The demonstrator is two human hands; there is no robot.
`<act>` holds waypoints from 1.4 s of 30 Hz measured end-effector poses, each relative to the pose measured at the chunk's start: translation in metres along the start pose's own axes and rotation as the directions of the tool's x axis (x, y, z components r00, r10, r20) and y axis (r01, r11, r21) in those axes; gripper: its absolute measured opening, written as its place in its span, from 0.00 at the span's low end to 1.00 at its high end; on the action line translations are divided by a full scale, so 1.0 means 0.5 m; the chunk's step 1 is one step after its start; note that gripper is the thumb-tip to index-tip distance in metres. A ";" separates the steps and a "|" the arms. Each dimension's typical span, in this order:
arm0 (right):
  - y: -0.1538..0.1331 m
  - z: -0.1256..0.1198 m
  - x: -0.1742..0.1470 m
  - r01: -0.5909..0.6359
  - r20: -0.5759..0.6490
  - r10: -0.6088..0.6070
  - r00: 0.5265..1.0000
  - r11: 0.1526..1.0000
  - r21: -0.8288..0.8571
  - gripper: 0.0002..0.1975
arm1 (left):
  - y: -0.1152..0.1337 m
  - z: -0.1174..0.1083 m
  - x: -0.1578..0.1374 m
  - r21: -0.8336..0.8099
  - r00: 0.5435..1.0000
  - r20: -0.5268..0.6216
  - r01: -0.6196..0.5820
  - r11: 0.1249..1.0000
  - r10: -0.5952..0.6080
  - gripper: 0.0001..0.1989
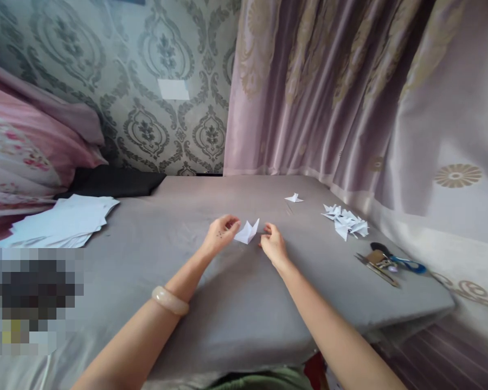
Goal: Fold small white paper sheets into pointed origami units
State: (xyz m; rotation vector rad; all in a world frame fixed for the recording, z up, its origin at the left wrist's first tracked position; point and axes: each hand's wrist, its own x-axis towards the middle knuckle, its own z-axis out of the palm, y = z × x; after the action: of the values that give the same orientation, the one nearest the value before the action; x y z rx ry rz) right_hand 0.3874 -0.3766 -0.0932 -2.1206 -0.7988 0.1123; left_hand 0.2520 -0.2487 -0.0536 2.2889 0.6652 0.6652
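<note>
A piece of white folded origami paper (247, 233), with two points sticking up, is in the middle of the grey-covered surface. My left hand (223, 234) is at its left end, fingers bent and closed at the paper's edge; the exact grip is partly hidden. A light bangle (169, 300) circles my left wrist. On the paper's other side is my right hand (273, 242), its fingers curved and apart. A small gap shows between this hand and the paper, and nothing is visible in it.
One folded paper figure (294, 198) lies farther back. To the right is a pile of folded paper figures (345, 221), with blue-handled scissors (409, 264) and small tools nearer me. White paper sheets (61, 219) and a black cloth-like item (114, 181) lie left. Curtains (309, 92) border the right.
</note>
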 end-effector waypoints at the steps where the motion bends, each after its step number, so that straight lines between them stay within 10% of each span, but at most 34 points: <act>1: 0.001 0.000 0.010 0.003 0.021 -0.003 1.000 1.000 0.014 0.25 | 0.016 0.012 -0.002 0.008 0.999 0.015 -0.038 0.999 0.038 0.16; 6: -0.009 -0.003 0.035 0.068 0.134 -0.076 0.988 0.996 0.066 0.20 | 0.048 0.052 -0.025 0.253 0.971 0.091 -0.237 0.938 0.221 0.13; 18: -0.039 -0.041 0.001 0.195 0.141 -0.219 0.966 0.967 0.165 0.06 | -0.010 0.045 -0.037 0.297 0.971 -0.066 -0.201 0.934 0.230 0.08; 37: -0.094 -0.076 -0.048 0.314 -0.105 -0.296 0.949 0.883 0.350 0.07 | 0.062 0.021 -0.041 -0.106 0.976 -0.153 -0.173 0.979 0.155 0.05; 42: -0.102 -0.108 -0.051 0.380 0.012 -0.400 0.917 0.880 0.284 0.09 | 0.074 -0.008 -0.037 -0.429 0.990 -0.051 0.097 0.898 -0.132 0.08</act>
State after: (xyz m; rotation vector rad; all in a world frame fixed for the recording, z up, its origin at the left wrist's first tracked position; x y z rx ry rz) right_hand 0.3604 -0.4059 -0.0257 -1.6650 -1.1676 0.0776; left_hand 0.2460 -0.2826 -0.0302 1.8133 0.6157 0.7641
